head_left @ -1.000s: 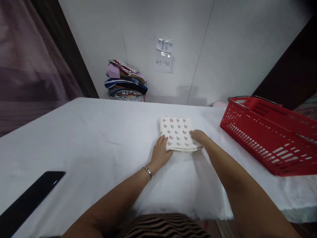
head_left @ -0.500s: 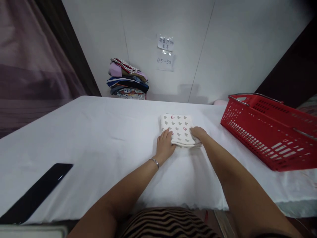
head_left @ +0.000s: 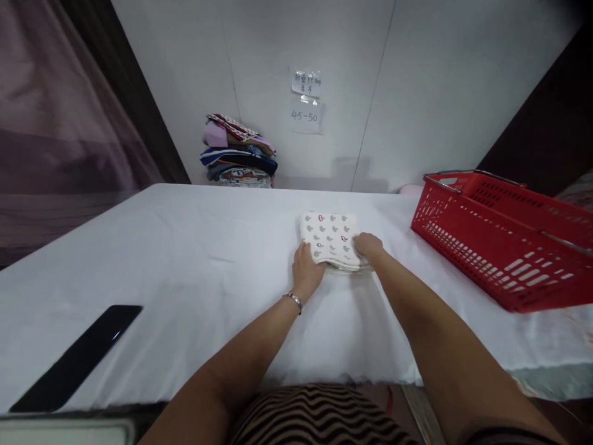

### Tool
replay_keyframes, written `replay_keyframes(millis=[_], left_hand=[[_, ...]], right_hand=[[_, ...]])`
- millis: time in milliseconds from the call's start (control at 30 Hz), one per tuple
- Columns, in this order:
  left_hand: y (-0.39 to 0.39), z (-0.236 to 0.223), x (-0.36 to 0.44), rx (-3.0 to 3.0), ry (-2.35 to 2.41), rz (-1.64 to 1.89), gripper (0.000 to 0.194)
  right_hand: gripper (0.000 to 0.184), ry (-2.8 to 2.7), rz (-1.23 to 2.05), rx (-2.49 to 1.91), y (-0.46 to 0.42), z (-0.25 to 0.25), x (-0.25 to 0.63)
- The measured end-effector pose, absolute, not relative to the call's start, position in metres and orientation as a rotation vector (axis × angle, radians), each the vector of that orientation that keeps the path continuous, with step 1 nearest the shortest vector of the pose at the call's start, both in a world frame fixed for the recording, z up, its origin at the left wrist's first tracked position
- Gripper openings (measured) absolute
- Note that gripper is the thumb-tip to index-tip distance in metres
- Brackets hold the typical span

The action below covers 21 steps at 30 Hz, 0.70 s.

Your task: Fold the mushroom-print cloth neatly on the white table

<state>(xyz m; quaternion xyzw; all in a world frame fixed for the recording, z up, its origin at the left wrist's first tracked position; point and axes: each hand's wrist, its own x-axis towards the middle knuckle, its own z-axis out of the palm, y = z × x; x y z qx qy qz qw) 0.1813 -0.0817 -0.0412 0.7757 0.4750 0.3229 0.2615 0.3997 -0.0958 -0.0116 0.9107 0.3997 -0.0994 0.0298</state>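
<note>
A folded white cloth (head_left: 331, 235) with small grey and red prints lies on the white-covered table. Several layers show along its near edge, which bows up slightly. My left hand (head_left: 306, 271) wears a silver bracelet and grips the near left corner, its thumb side against the cloth. At the right edge, my right hand (head_left: 369, 243) is closed on the fabric, with the fingertips partly hidden. Both hands stay low, near the tabletop.
A red plastic basket (head_left: 504, 241) with metal handles stands at the right. Several folded fabrics (head_left: 238, 151) are stacked beyond the far edge by the wall. A flat black object (head_left: 78, 358) lies at the near left. Handwritten paper signs (head_left: 306, 115) hang on the wall.
My left fingers have drawn back from the cloth's top to its left corner. The near edge now bows up more. My right hand stays at the right edge.
</note>
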Motion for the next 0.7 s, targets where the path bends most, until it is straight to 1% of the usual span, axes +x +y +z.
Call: replay_keyframes(millis=[233,400,567,633,700], left_hand=[[-0.073,-0.019,0.178,2.141,1.271,0.827,0.058],[-0.069,-0.021,0.161,2.144,1.277,0.780,0.054],[-0.074,-0.025,0.159,2.040,1.275,0.835,0.048],[-0.079,-0.027,0.164,1.920,1.333,0.844,0.056],[-0.084,-0.029,0.169,1.841,1.380,0.855,0.072]], right_hand=[[0.035,1.199,-0.300,2.853,-0.097,-0.014,0.395],[0.034,1.203,-0.310,2.881,-0.099,-0.015,0.394],[0.034,1.218,-0.309,2.903,-0.099,-0.017,0.392],[0.035,1.220,-0.300,2.914,-0.099,-0.018,0.392],[0.037,1.200,-0.292,2.933,-0.099,-0.019,0.392]])
